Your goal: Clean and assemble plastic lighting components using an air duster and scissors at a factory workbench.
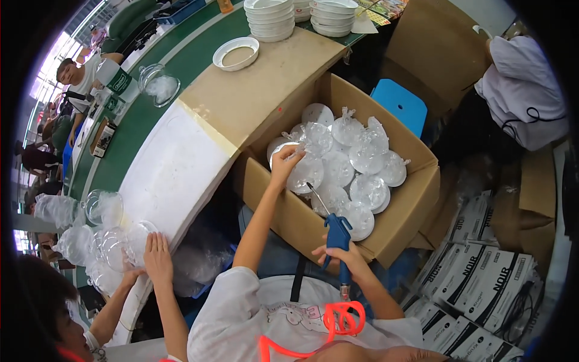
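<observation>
My right hand [350, 258] is wrapped around a blue air blow gun [338, 234], whose thin metal nozzle points up and left over an open cardboard box [410, 202]. A coiled red air hose [345, 320] hangs from the gun's lower end. My left hand [284, 164] reaches to the box's left side, its fingers closed on a round white part [279, 146] in clear plastic. Several bagged round white parts [338, 168] fill the box, lying over one another. The fingers partly hide the held piece.
A co-worker's hands [158, 259] rest by a pile of bagged round parts [108, 241] at left. White rings [269, 21] stand stacked on the table, with a single white ring [236, 54] nearby. Printed cartons [482, 277] and a blue stool [400, 107] lie right of the box.
</observation>
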Demonstrator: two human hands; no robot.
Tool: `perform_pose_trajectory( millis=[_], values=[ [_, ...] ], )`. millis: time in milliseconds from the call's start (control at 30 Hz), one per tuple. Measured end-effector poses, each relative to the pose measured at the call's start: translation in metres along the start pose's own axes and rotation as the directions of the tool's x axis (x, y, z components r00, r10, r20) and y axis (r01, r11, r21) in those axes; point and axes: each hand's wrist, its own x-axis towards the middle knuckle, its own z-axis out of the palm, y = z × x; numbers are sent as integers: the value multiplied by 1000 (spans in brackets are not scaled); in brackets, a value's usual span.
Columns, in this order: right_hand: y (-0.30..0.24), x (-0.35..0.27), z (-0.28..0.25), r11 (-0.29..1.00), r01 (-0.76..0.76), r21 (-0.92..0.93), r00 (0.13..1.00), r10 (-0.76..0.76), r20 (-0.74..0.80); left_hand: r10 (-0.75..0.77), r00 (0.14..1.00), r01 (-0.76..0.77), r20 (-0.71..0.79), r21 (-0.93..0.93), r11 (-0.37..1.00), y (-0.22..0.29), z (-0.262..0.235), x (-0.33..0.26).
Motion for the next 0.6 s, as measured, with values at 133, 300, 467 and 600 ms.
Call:
perform_pose_trajectory(
  millis=[133,300,467,600],
  values=[
    [11,-21,8,928,-66,366,994,31,102,-135,990,139,45,-92,986,6,7,-1],
    [9,-12,-10,981,193,-34,972,-195,-129,-152,981,165,117,-113,980,8,10,2],
    [-10,1,-24,852,200,-484,928,-323,-185,-113,992,118,52,-93,989,13,14,5],
    [-8,-7,-27,719,94,-689,945,-283,-167,-190,975,190,116,11,982,6,5,7]
  ],
)
